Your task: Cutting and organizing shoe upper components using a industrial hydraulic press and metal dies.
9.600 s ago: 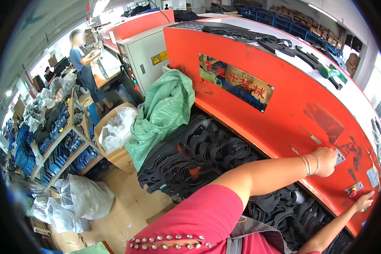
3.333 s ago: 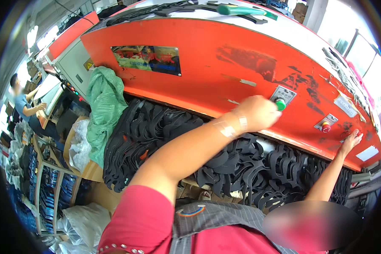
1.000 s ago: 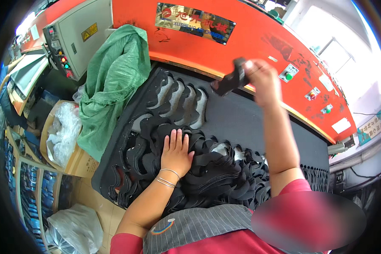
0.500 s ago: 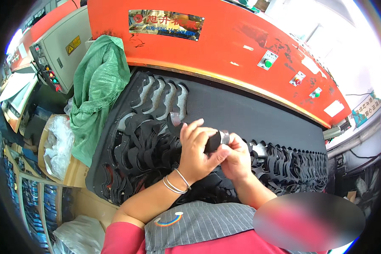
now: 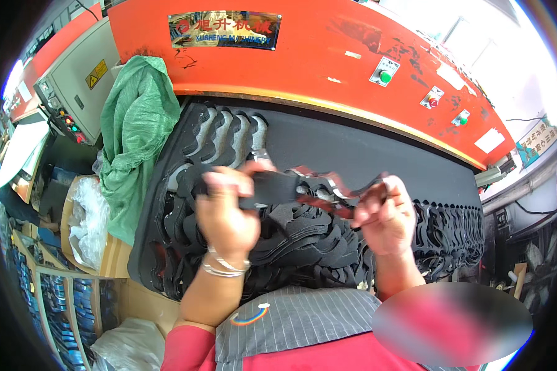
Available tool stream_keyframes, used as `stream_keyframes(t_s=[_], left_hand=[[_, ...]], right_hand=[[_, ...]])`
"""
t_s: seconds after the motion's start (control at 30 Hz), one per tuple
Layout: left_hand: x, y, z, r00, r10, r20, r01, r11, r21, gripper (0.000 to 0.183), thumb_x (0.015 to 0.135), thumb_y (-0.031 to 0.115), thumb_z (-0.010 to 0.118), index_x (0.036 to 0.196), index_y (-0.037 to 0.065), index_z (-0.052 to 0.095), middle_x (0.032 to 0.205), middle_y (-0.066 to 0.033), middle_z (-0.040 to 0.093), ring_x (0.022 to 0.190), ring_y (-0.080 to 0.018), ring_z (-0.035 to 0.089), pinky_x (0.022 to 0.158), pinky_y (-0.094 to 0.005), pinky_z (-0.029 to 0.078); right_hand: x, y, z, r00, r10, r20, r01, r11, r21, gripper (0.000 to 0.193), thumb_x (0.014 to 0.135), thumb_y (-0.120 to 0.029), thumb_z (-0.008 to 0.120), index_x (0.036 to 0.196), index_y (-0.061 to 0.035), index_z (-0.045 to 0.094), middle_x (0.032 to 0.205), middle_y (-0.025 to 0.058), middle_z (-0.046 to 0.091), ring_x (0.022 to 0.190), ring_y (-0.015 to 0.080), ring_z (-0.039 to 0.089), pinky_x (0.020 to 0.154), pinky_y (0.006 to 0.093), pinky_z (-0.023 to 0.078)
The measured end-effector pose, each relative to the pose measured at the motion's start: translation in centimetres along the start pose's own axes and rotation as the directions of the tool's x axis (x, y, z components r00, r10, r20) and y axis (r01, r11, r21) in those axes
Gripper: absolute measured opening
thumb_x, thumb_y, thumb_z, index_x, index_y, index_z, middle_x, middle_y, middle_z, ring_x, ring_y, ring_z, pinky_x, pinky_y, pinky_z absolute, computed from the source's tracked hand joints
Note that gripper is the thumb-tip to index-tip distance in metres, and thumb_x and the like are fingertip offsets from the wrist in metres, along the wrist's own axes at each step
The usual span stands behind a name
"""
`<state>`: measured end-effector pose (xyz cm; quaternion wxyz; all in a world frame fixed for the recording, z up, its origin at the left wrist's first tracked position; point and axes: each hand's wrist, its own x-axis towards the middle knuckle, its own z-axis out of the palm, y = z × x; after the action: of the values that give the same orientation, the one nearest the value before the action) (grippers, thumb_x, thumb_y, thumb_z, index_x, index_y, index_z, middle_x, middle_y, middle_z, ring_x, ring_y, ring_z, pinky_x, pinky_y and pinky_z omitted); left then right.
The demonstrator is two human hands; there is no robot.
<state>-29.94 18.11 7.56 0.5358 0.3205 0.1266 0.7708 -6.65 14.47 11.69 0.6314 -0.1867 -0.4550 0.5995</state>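
Note:
Above the black table, my right hand [image 5: 387, 213] is closed on one end of a wavy, open metal frame, like a cutting die [image 5: 328, 207], reddish-brown with shiny edges. My left hand [image 5: 229, 213], blurred by motion, grips a dark stack of black cut pieces [image 5: 275, 187] that meets the die's left end. Whether the stack is still partly inside the die I cannot tell. Below both hands lie heaps of curved black pieces [image 5: 309, 229]. Beyond my left hand, several wavy grey-and-black strips [image 5: 232, 139] lie in a row.
An orange machine beam [image 5: 315, 55] with green and red buttons spans the table's [image 5: 353, 145] far side. Wavy black pieces [image 5: 449, 229] stand in rows at right. A green sack [image 5: 136, 142], a grey control cabinet [image 5: 77, 77] and a cardboard box [image 5: 114, 256] are at left.
My hands have moved apart, the left leftward with the black stack and the right rightward with the die. The die now shows stretched out between them.

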Motion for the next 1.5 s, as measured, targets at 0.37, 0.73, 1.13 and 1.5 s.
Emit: stream_keyframes(t_s=[0.37,0.73,1.13,1.5], left_hand=[[0.0,2.6,-3.9,0.859,-0.333,-0.389,0.336,0.940,-0.062,0.032,0.090,0.042,0.062,0.085,0.012,0.054,0.078,0.0037,0.050,0.075,-0.0111,0.048,0.069,-0.0342,0.047],[-4.2,-1.1,-3.6,0.953,-0.190,0.236,-0.294,-0.386,0.874,0.048,0.077,0.018,0.072,0.121,0.007,0.056,0.125,-0.0135,0.051,0.110,-0.0345,0.050,0.097,-0.0448,0.036],[-0.2,-8.0,-8.3,0.873,-0.475,0.112,-0.275,-0.290,0.917,0.058,0.088,0.030,0.055,0.137,0.000,0.043,0.146,-0.0130,0.039,0.139,-0.0290,0.030,0.113,-0.0529,0.016],[2.2,-9.0,-8.0,0.849,-0.522,0.076,-0.280,-0.323,0.904,0.063,0.087,0.029,0.056,0.140,0.002,0.038,0.148,-0.0111,0.036,0.139,-0.0280,0.029,0.113,-0.0528,0.015]], right_hand=[[8.1,1.8,-4.2,0.929,0.356,0.104,0.057,0.142,-0.988,0.017,0.083,0.004,0.062,0.098,-0.0030,0.059,0.087,0.0116,0.062,0.077,0.0209,0.064,0.069,0.0316,0.050],[11.6,14.7,-7.6,0.695,0.400,0.598,0.673,-0.066,-0.737,0.022,0.076,-0.018,0.068,0.095,-0.0082,0.062,0.092,0.0056,0.064,0.097,0.0249,0.061,0.083,0.0377,0.048],[11.2,16.5,-9.0,0.937,0.315,0.154,0.224,-0.198,-0.954,0.100,0.056,-0.067,0.076,0.132,-0.0080,0.047,0.144,0.0218,0.039,0.141,0.0336,0.027,0.110,0.0574,0.018],[13.2,17.0,-9.8,0.951,0.274,0.145,0.202,-0.195,-0.960,0.100,0.058,-0.068,0.074,0.131,-0.0055,0.048,0.142,0.0218,0.043,0.139,0.0321,0.032,0.110,0.0594,0.019]])
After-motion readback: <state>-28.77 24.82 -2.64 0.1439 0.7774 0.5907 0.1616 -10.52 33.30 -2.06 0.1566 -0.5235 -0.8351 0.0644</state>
